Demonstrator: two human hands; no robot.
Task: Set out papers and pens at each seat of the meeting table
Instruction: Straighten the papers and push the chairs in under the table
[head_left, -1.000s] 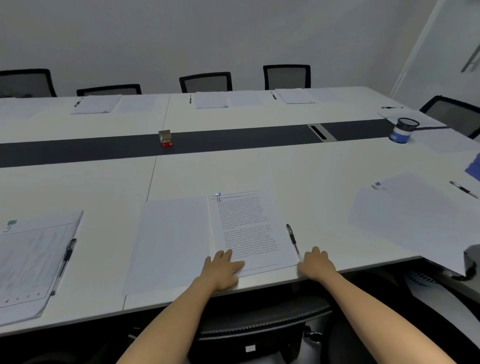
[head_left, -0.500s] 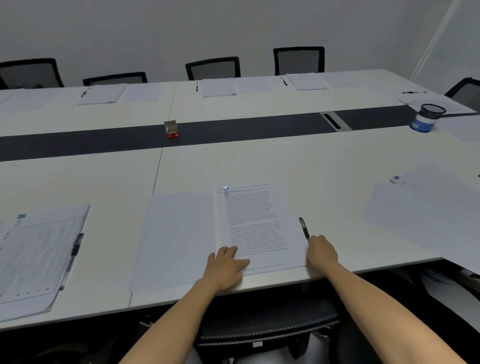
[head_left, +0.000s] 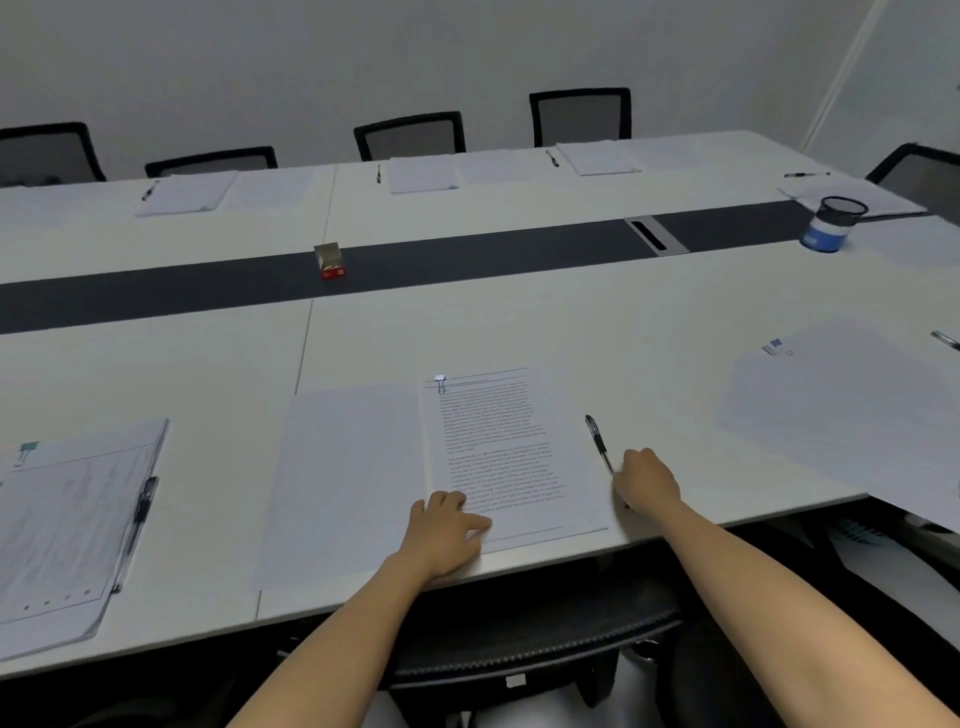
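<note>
A clipped printed document (head_left: 498, 441) lies at the near seat of the white meeting table (head_left: 519, 322), with a blank sheet (head_left: 348, 478) beside it on the left. My left hand (head_left: 447, 530) rests on the document's lower left corner, fingers relaxed. A black pen (head_left: 597, 441) lies just right of the document, pointing away from me. My right hand (head_left: 647, 480) has its fingers curled over the pen's near end, which it hides.
Another paper set with a pen (head_left: 143, 506) lies at the left seat, and more papers (head_left: 841, 405) at the right. Far seats have papers and pens. A small red box (head_left: 330, 261) and a pen cup (head_left: 834, 223) stand mid-table. A chair (head_left: 519, 644) is below.
My right hand has moved forward from beside the pen onto its near end, and its fingers have curled. The left hand stays on the document.
</note>
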